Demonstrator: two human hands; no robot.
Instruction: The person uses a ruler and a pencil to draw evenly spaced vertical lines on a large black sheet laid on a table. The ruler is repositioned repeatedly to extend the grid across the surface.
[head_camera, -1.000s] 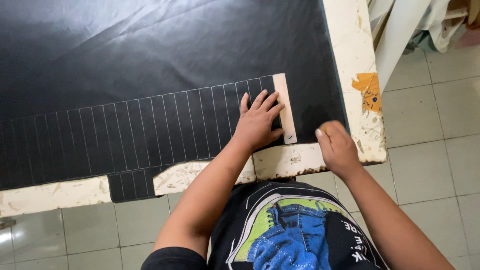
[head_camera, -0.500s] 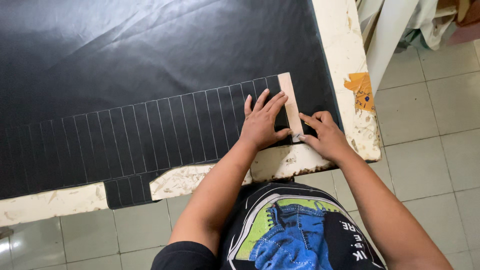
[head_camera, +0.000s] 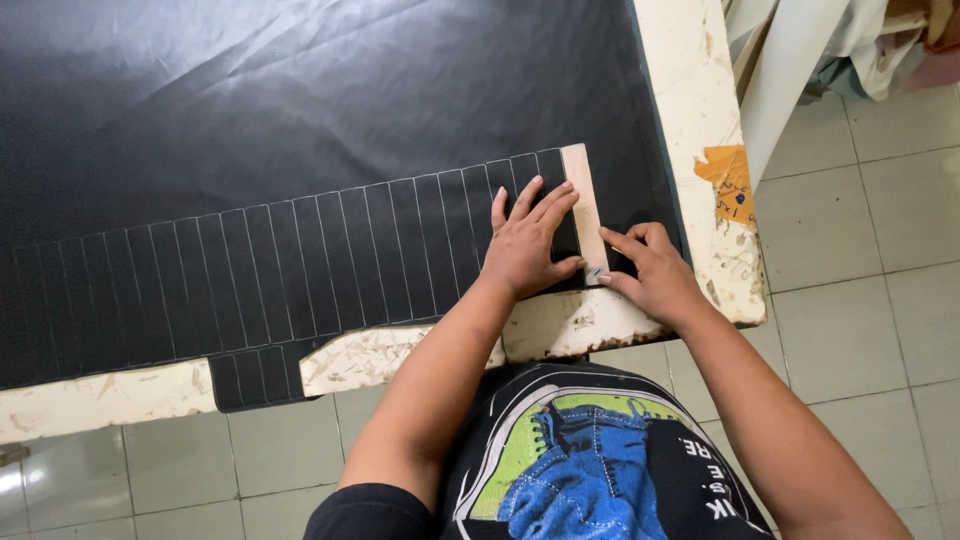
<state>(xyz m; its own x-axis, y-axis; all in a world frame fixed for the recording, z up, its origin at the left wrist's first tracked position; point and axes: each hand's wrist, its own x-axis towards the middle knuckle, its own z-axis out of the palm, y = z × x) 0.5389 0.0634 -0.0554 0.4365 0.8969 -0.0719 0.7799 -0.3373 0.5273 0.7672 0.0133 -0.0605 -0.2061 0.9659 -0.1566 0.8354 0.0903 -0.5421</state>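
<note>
So on the left I've got the black sheet (head_camera: 300, 120) covered in white-lined strips, spread over the worn white table (head_camera: 690, 90). My left hand (head_camera: 530, 245) lies flat, fingers spread, pinning the tan template strip (head_camera: 583, 210) near the right edge. Just right, my right hand (head_camera: 650, 270) pinches something small, can't tell what, at the strip's near end.
</note>
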